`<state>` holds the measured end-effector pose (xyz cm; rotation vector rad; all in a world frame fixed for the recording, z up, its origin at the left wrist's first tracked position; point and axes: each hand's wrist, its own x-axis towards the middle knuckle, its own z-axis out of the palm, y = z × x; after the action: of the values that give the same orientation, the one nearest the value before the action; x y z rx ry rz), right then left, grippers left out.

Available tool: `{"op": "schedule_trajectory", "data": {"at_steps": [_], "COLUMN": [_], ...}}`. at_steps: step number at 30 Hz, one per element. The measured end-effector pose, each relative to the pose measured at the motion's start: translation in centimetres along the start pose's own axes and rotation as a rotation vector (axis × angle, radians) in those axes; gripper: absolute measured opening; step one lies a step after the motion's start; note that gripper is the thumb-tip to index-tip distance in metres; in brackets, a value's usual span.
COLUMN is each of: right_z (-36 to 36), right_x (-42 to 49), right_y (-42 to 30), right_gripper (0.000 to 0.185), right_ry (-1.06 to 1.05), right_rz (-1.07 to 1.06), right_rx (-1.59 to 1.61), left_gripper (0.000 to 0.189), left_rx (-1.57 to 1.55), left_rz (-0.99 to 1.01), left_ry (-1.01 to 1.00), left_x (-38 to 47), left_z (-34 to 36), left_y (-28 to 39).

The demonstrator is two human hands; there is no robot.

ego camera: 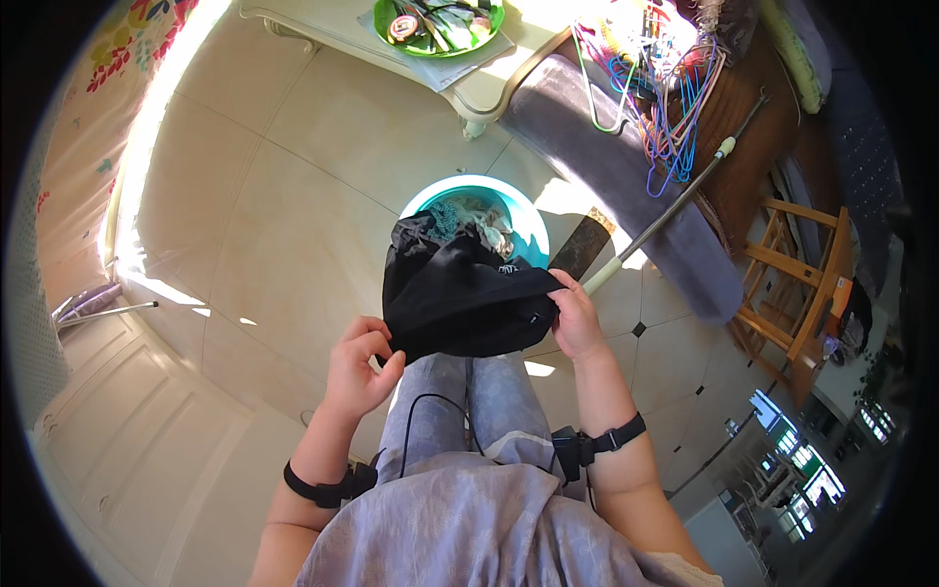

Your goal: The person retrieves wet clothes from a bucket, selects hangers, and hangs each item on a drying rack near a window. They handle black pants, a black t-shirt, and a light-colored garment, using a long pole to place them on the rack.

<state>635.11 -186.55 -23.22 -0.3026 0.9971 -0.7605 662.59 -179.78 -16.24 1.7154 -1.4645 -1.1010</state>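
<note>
A black cloth garment (462, 308) with a small white mark is stretched between my two hands in front of my knees. My left hand (364, 365) pinches its lower left corner between thumb and fingers. At the opposite edge my right hand (576, 314) grips the fabric, thumb on top. Beyond the garment, and partly covered by it, a turquoise basin (530, 227) stands on the floor. Inside lie crumpled pieces of laundry (477, 216), some teal patterned and some pale. The garment's far folds hang over the basin's near side; whether they rest on it I cannot tell.
Several colourful hangers (671, 117) lie in a tangle on a sofa with a grey cushion (623, 176). A metal pole (675, 209) leans across it. A wooden chair (788, 286) stands right. A cream table (484, 95) carries a green tray (488, 35). White cabinet doors (139, 418) are left.
</note>
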Motion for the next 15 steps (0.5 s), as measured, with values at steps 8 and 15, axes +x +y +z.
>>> {"op": "schedule_trajectory", "data": {"at_steps": [8,15], "right_z": [13.7,14.3], "right_x": [-6.8,-10.4], "right_y": [-7.6,-15.1], "right_gripper": [0.012,0.026], "right_ry": [-0.375,0.210], "right_rz": [-0.065,-1.101], "right_rx": [-0.546,-1.535], "left_gripper": [0.013,0.029], "left_rx": [0.493,-0.707], "left_rz": [0.127,0.180], "left_ry": [-0.043,0.234], "left_x": [3.0,4.5], "left_z": [1.0,-7.4], "left_y": [4.8,12.5]}}
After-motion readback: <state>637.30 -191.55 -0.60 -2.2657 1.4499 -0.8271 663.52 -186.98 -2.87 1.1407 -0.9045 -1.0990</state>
